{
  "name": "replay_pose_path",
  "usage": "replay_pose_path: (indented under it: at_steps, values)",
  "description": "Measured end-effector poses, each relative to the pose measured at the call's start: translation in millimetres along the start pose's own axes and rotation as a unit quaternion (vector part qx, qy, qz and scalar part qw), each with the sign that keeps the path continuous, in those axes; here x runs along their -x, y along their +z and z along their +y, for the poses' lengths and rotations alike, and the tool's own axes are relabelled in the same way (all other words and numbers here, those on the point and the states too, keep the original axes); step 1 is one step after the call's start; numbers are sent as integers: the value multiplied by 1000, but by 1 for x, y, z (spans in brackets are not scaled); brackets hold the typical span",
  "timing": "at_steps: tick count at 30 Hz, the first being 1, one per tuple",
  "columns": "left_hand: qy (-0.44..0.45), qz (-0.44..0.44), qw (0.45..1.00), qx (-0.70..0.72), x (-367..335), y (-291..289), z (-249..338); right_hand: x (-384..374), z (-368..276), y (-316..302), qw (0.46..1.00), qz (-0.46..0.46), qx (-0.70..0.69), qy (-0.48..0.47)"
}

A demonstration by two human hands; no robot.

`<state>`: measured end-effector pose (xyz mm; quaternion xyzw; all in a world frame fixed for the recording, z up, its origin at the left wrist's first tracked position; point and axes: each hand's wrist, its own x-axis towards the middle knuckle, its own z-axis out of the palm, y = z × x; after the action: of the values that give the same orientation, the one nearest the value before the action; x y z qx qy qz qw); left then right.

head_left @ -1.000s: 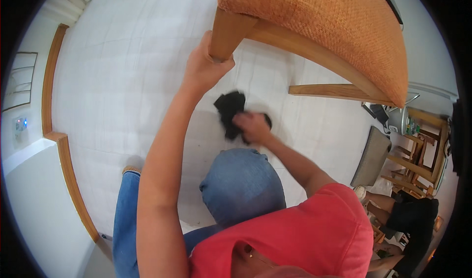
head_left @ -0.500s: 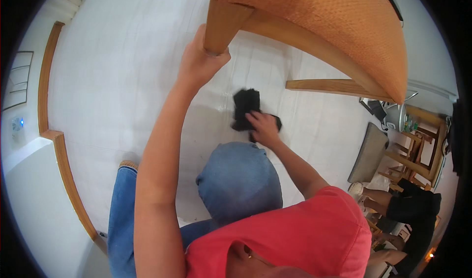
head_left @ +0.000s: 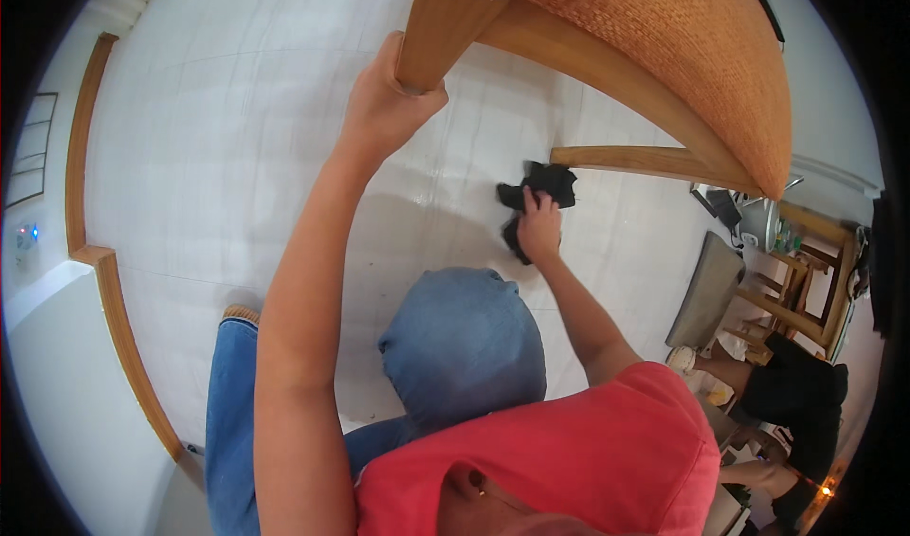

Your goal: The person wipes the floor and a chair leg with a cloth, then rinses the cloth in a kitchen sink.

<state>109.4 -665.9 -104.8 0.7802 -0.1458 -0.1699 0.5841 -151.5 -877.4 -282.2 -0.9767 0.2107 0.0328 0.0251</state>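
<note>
Pale floor (head_left: 218, 157) fills left and centre of frame. Chair (head_left: 654, 43), orange seat, across upper right. Left arm nearly straight, up from lower left; left hand (head_left: 379, 109) wrapped round chair leg (head_left: 442, 29) at top centre, fingers curled closed. Right arm bent, reaching up-left; right hand (head_left: 538, 231) lower, fingers extended, slightly parted, touching black cloth (head_left: 563, 187) on floor, right of centre; cannot tell whether gripping.

Probably a home, upholstered chair (head_left: 654, 53), pale floor (head_left: 218, 147)

The top (head_left: 569, 451) is red, short-sleeved; the jeans (head_left: 464, 342) blue.
</note>
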Motion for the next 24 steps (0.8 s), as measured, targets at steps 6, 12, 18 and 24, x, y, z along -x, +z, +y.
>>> replay_pose_path:
  at_steps: [6,12,18,24]
  values:
    - [21,-7,999,23,-2,5,5,-42,108,-7,967,-1,113,226]
    - [25,11,999,-16,-3,3,1,-13,21,6,995,89,-23,-43]
    - [25,-23,999,10,-1,3,6,-32,59,7,974,162,-74,136]
    - [-7,-11,999,35,0,0,0,-54,75,10,968,181,-68,158]
